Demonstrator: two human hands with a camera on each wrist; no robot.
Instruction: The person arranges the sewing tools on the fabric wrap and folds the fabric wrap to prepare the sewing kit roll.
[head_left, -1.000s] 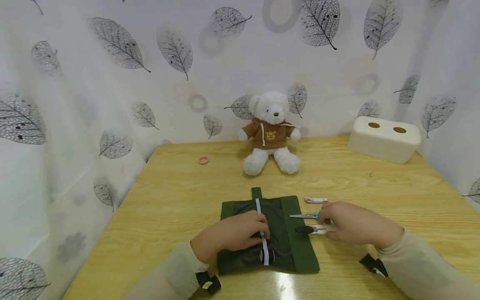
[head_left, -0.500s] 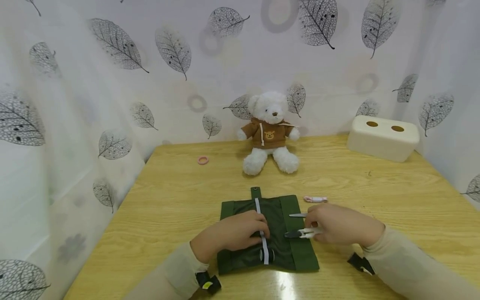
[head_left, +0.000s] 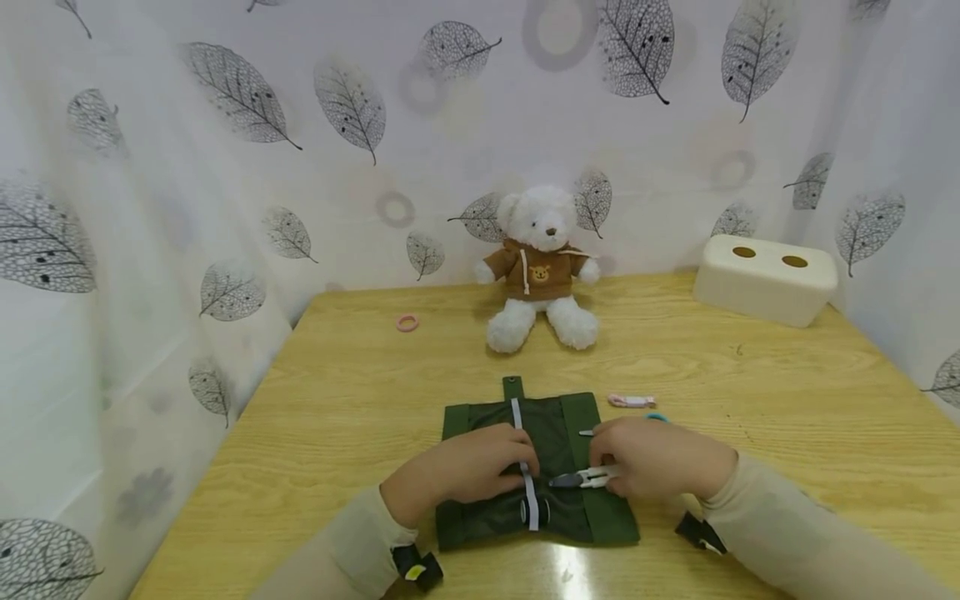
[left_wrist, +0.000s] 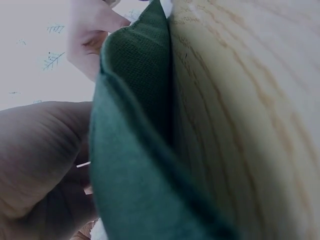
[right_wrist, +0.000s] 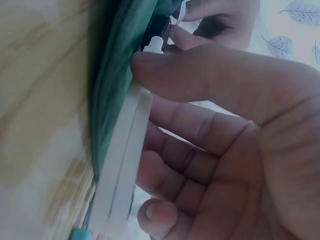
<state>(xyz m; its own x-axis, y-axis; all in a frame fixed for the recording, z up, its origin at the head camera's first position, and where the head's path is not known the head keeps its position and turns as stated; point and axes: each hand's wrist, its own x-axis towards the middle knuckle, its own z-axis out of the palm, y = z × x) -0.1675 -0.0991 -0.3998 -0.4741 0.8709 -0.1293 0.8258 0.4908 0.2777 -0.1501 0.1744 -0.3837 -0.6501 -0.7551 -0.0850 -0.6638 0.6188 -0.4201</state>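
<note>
My left hand [head_left: 476, 461] pinches the flat white strap [head_left: 516, 412] running down the coarse-woven green cloth [head_left: 611, 508], which lies on the wood-grained worktop [head_left: 337, 400]. My right hand [head_left: 656, 457] grips a slim tool [head_left: 600, 473] by its smooth white handles, its dark tapered tip over the cloth. A round black piece [head_left: 544, 511] sits under the strap; blue-handled scissors [head_left: 657, 417] show partly behind my right hand.
</note>
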